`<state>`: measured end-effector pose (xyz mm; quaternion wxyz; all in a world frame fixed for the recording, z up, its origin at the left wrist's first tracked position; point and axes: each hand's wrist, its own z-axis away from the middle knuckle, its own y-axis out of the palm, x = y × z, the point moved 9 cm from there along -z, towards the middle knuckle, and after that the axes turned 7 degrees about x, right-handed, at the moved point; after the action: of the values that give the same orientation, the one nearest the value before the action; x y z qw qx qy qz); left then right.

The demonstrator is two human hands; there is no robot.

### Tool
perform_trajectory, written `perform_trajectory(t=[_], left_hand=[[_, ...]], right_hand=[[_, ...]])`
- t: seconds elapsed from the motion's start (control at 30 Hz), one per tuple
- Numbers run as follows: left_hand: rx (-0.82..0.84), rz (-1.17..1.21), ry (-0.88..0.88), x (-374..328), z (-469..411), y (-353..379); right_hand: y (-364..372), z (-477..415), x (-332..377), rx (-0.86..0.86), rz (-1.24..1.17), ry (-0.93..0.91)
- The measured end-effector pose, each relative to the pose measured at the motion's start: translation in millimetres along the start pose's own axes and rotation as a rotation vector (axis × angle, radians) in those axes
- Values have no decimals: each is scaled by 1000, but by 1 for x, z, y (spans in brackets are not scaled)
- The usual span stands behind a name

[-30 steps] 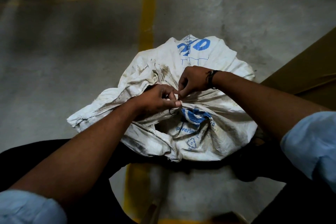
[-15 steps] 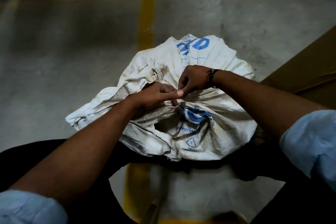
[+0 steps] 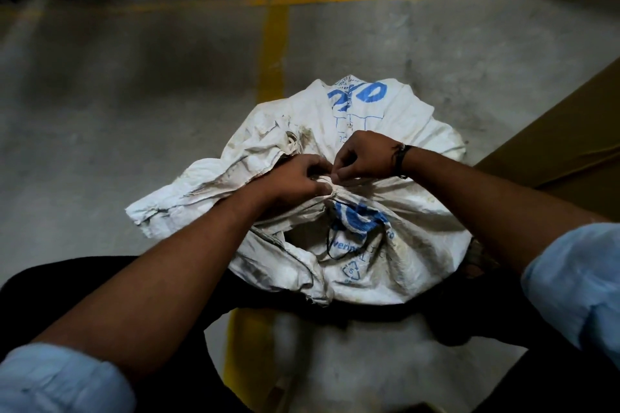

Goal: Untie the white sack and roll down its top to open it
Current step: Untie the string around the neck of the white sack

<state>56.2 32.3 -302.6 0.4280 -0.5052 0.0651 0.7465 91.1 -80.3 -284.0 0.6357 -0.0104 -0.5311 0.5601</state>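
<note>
The concrete floor (image 3: 134, 104) is carrying the white sack (image 3: 385, 131), which is sitting on a yellow floor line (image 3: 275, 43) directly in front of the person. The sack's neck is remaining gathered and cinched, so the untying stage is not yet complete and the roll-down is not started. The left hand (image 3: 295, 181) is gripping the bunched neck; the right hand (image 3: 365, 157) is pinching at the knot (image 3: 330, 186). A thin dark cord (image 3: 330, 241) is hanging loose below.

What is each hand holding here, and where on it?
Both the left hand and right hand pinch the white sack at its tied, gathered neck.
</note>
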Motion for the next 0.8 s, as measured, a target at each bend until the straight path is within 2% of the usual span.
perform_trajectory(t=[0.1,0.23,0.3,0.43,0.53,0.67,0.8], left_hand=[[-99,-50,53,-13,5,-4],[-179,-6,38,-12,5,-10],[-237,6,42,-15,4,-12],[-372,-26,80,-33,8,-13],[-436,-102,89,-45,9,-14],[-524,-127,152,-63,10,-20],[-563,154,300,-81,16,-33]], right_hand=[[-7,10,-3,-150,-19,-11],[-14,26,-8,-381,-114,-2],[-18,36,-7,-509,-204,-11],[-15,49,-10,-650,-454,-4],[-11,50,-22,-653,-734,56],[-11,55,-11,-568,-644,62],[-25,65,8,-582,-880,-35]])
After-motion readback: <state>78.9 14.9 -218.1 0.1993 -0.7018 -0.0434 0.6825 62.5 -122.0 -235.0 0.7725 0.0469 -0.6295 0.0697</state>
